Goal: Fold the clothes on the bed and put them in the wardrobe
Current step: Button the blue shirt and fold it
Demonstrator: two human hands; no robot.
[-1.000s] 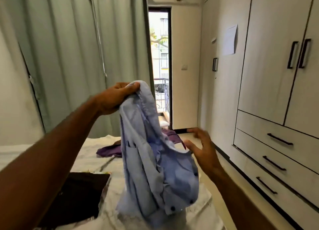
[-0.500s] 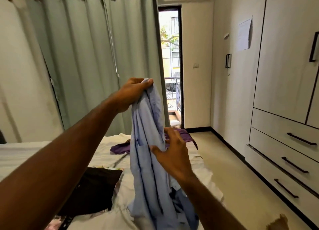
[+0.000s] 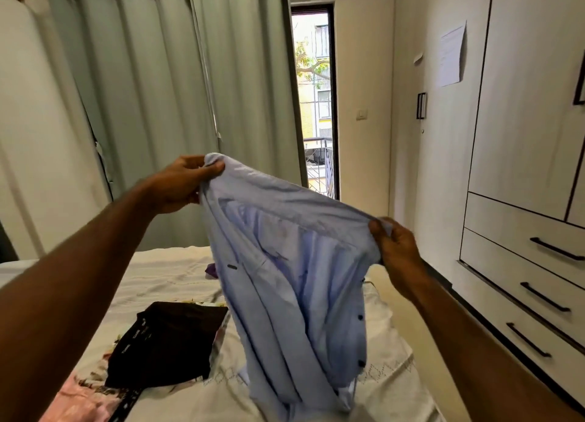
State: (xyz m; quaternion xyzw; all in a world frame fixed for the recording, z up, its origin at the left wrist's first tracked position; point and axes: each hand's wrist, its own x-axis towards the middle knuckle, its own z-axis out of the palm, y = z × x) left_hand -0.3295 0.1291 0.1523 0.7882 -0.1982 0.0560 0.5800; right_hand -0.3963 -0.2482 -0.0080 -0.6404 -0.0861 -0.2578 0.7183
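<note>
Left hand (image 3: pixel 180 184) at ten o'clock and right hand (image 3: pixel 395 247) at three each pinch one blue shirt (image 3: pixel 291 263); one black garment (image 3: pixel 167 342) lies at seven.

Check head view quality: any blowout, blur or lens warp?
Head view: the doorway is overexposed against the dim room; the shirt held by the left hand and right hand is sharp enough to show buttons; the forearms near the bottom edge look soft; wide-angle warp bends the wardrobe edges and curtain toward the corners.
</note>
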